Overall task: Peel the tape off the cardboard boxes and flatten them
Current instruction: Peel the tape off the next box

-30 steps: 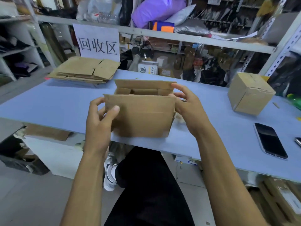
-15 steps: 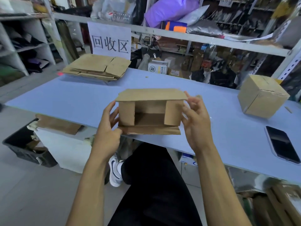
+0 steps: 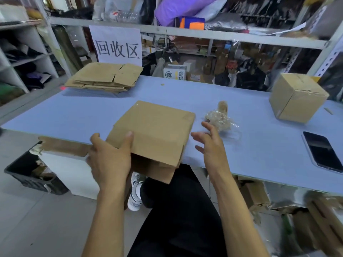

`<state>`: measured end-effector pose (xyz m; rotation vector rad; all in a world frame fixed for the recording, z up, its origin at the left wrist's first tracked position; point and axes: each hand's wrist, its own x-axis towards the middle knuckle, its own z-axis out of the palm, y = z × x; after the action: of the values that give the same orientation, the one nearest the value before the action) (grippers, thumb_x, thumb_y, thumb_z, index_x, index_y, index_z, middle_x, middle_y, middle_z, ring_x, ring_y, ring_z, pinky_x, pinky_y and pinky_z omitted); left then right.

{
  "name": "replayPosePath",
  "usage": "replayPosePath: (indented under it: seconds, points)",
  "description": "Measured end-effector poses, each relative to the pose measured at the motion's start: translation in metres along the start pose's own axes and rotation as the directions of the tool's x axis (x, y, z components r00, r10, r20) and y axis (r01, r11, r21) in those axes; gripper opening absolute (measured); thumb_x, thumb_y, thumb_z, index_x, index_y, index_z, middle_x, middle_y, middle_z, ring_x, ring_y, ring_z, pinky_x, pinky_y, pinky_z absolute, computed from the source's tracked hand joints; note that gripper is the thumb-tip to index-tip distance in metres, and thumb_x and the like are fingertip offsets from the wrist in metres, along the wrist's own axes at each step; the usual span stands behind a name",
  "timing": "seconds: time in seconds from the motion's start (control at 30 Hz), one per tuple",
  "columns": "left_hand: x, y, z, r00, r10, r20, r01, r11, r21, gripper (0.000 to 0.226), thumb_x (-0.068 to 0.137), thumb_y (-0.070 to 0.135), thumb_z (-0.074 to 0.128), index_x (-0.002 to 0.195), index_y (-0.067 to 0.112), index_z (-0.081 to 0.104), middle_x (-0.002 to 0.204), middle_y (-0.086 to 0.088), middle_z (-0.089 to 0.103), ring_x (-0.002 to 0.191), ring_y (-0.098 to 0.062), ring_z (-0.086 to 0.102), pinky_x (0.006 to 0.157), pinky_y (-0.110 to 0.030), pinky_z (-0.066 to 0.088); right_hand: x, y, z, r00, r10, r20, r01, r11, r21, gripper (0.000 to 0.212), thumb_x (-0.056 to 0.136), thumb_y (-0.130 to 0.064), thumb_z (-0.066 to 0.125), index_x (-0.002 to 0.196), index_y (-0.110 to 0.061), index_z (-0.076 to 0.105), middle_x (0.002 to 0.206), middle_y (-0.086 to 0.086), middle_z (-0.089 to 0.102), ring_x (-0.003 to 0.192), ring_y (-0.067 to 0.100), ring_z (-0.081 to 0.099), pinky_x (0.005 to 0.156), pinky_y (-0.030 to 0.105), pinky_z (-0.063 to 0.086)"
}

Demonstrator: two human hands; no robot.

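A brown cardboard box [image 3: 156, 130], collapsed nearly flat, lies over the near edge of the blue table [image 3: 78, 112] with its open flaps hanging off. My left hand [image 3: 109, 158] grips its lower left corner, thumb on top. My right hand [image 3: 209, 145] hovers just right of the box with fingers spread, holding nothing. A crumpled wad of peeled clear tape [image 3: 219, 117] lies on the table beyond my right hand. A taped, closed cardboard box [image 3: 297, 97] stands at the far right.
A stack of flattened boxes [image 3: 105, 78] sits at the far left under a white paper sign [image 3: 117, 45]. A black phone [image 3: 323, 151] lies face up on the right. Shelving stands behind the table; a black crate [image 3: 29, 173] sits on the floor at left.
The box went from held upright and open between both hands to pressed nearly flat on the table edge. My right hand let go of it; the tape wad came into view.
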<state>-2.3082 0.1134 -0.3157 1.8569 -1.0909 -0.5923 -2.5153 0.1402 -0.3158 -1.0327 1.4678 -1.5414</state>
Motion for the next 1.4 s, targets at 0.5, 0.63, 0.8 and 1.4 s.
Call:
replayPosePath:
  seconds: [0.5, 0.63, 0.8, 1.4]
  points:
    - [-0.015, 0.031, 0.009, 0.642, 0.513, 0.569, -0.692, 0.708, 0.142, 0.046, 0.101, 0.021, 0.05, 0.141, 0.044, 0.051, 0.16, 0.013, 0.032, 0.151, -0.019, 0.016, 0.122, -0.047, 0.006, 0.015, 0.017, -0.008, 0.97, -0.232, 0.068, 0.241, 0.943, -0.229, 0.043, 0.084, -0.024, 0.08, 0.122, -0.037, 0.065, 0.13, -0.013, 0.055, 0.119, 0.001, 0.054, 0.102, 0.027, 0.046]
    - [0.001, 0.041, 0.01, 0.579, 0.627, 0.521, -0.75, 0.66, 0.041, 0.028, 0.096, 0.022, 0.054, 0.117, 0.026, 0.072, 0.131, -0.001, 0.06, 0.127, -0.021, 0.049, 0.108, -0.04, 0.034, 0.012, 0.02, -0.002, 0.897, -0.44, 0.047, 0.424, 0.822, -0.379, 0.031, 0.08, -0.023, 0.084, 0.108, -0.03, 0.071, 0.128, -0.009, 0.048, 0.124, 0.005, 0.047, 0.105, 0.018, 0.038]
    - [0.019, 0.069, 0.036, 0.502, 0.679, 0.537, -0.837, 0.538, 0.101, 0.016, 0.092, 0.013, 0.058, 0.097, 0.02, 0.072, 0.095, -0.003, 0.062, 0.099, -0.029, 0.057, 0.084, -0.041, 0.045, 0.018, 0.019, 0.006, 0.824, -0.567, -0.014, 0.494, 0.731, -0.471, 0.002, 0.086, -0.02, 0.074, 0.087, -0.02, 0.076, 0.101, -0.01, 0.068, 0.104, 0.016, 0.059, 0.091, 0.027, 0.045]
    - [0.025, 0.078, 0.068, 0.515, 0.601, 0.611, -0.802, 0.589, 0.097, 0.03, 0.096, 0.043, 0.05, 0.123, 0.052, 0.059, 0.1, 0.01, 0.052, 0.099, -0.014, 0.057, 0.084, -0.035, 0.046, 0.019, 0.006, 0.008, 0.968, -0.036, -0.248, 0.12, 0.936, 0.33, 0.011, 0.086, -0.008, 0.054, 0.076, -0.01, 0.051, 0.097, 0.012, 0.07, 0.094, 0.015, 0.068, 0.095, 0.035, 0.054]
